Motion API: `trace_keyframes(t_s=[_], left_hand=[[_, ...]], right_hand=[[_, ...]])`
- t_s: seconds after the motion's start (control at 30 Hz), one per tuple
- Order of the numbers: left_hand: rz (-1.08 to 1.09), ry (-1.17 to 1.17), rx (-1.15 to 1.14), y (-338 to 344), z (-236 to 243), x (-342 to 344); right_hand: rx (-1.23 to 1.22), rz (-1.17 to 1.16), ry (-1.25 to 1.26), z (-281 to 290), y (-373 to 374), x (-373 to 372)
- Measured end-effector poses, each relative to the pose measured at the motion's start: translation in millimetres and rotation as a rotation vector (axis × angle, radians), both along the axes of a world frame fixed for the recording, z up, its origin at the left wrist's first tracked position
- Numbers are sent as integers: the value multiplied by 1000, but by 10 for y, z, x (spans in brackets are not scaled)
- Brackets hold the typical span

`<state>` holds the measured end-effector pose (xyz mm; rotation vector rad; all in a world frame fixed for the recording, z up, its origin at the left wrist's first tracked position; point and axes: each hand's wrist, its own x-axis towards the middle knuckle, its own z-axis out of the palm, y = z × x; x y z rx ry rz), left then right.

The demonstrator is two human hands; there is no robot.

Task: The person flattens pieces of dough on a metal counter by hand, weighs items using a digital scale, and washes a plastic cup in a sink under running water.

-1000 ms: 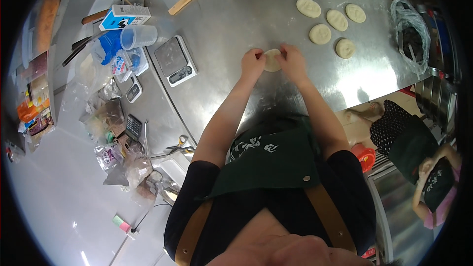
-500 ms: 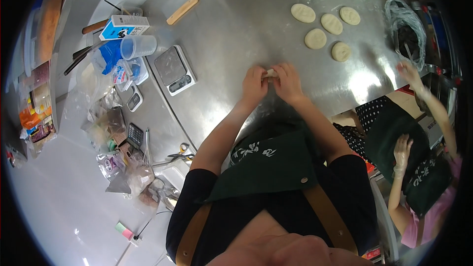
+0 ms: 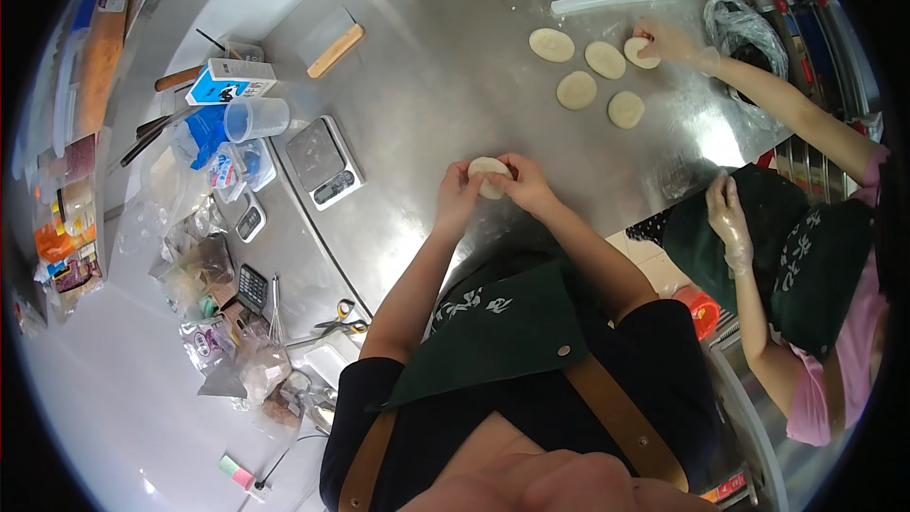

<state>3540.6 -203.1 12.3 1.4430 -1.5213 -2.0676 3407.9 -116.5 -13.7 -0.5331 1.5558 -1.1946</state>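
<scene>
Since the earlier frame, a co-worker's hand (image 3: 662, 42) has moved from beside the plastic bag (image 3: 735, 28) onto the rightmost of five flat dough pieces (image 3: 576, 91), and the dough disc (image 3: 489, 169), seen narrow and edge-on then, now shows a broad pale face between the person's hands.

In the head view, the dough disc is held in front of the apron (image 3: 493, 322), toward the near side of the metal surface (image 3: 417, 104); whether it touches the surface cannot be told. The left hand (image 3: 457, 195) pinches its left edge and the right hand (image 3: 527, 187) its right edge, so each grip is closed on dough. The five pieces lie farther off to the right, below a white strip (image 3: 618, 1); a scale (image 3: 323, 161) stands to the left.

The disc looks light, soft and easily dented, likely to stretch or tear under a hard pull, and perhaps slightly tacky. It is best taken lightly by opposite edges, with fingers spread beneath.
</scene>
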Motion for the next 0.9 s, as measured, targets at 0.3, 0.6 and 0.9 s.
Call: trace_keyframes(t_s=[0.3,0.6,0.9], left_hand=[[-232,-42,-397,55,100,107],[-22,-23,-333,181,-220,674],[23,-234,-360,660,-74,1633]], right_hand=[[122,100,-317,206,87,-91],[-116,-76,760,13,-148,-402],[23,6,811,-11,-764,-1257]])
